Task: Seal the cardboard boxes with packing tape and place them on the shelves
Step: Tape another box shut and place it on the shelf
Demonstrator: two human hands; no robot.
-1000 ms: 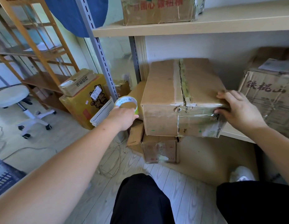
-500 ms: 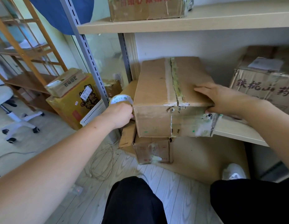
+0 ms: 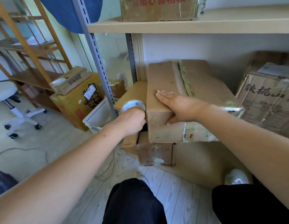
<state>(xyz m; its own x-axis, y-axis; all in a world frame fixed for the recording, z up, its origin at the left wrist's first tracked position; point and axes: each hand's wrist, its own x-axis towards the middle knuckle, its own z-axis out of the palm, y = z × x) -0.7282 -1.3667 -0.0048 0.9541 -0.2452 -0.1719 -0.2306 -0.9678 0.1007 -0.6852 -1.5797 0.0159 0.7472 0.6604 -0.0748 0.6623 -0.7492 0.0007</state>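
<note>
One box in work, frame centre: left hand (image 3: 132,119) grips tape roll (image 3: 133,105) at left corner of cardboard box (image 3: 181,101); right hand (image 3: 177,105) flat, fingers spread on lid, thumb over front edge. Box partly on lower shelf (image 3: 205,159), fresh seal unfinished. Beyond, upper shelf (image 3: 189,25) box (image 3: 158,8) and right box (image 3: 268,97) already stored.

— What stood on the lower shelf (image 3: 234,110)?
— A cardboard box (image 3: 166,81), its near end overhanging the shelf's edge. To its right stood a printed box (image 3: 268,101), apart from it.
— And above the cardboard box?
— The upper shelf (image 3: 221,24) carried another taped carton (image 3: 158,8).
— Below?
— A small box (image 3: 155,152) sat on the floor (image 3: 173,183).
</note>
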